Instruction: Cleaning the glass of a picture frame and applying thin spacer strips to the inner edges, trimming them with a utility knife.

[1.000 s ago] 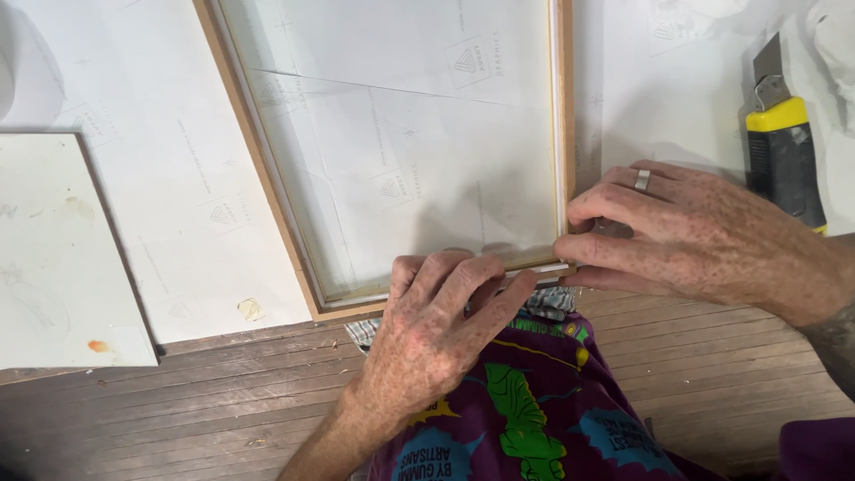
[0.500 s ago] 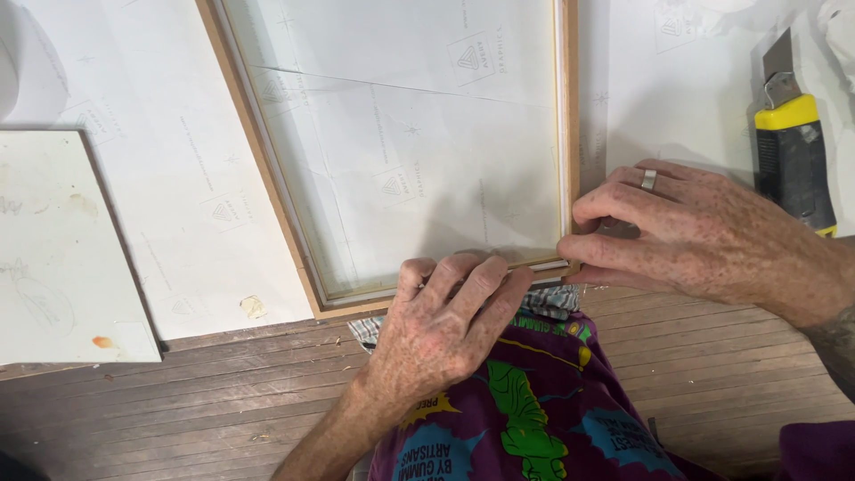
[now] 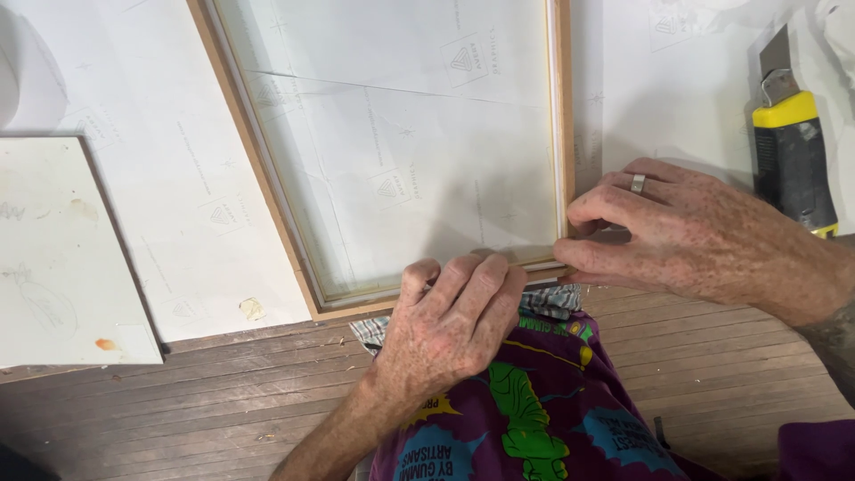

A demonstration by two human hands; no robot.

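A light wooden frame (image 3: 258, 169) lies flat on white printed sheets (image 3: 151, 178), its near edge close to the wooden floorboards (image 3: 178, 401). The left hand (image 3: 450, 325) rests palm down on the frame's near rail, fingers together and curled over the rail's inner edge, pressing rather than pinching. The right hand (image 3: 695, 236), a ring on one finger, sits at the frame's near right corner; its thumb and fingertips are drawn together against the outside of that corner, though whether anything small is pinched between them cannot be told. Right of the frame and well apart from it, beyond the right hand, a yellow and black utility knife (image 3: 793, 156) lies on the sheets. Left of the frame lies a stained white board (image 3: 62, 258). Below the frame's near rail a purple printed garment (image 3: 534, 410) fills the lower view
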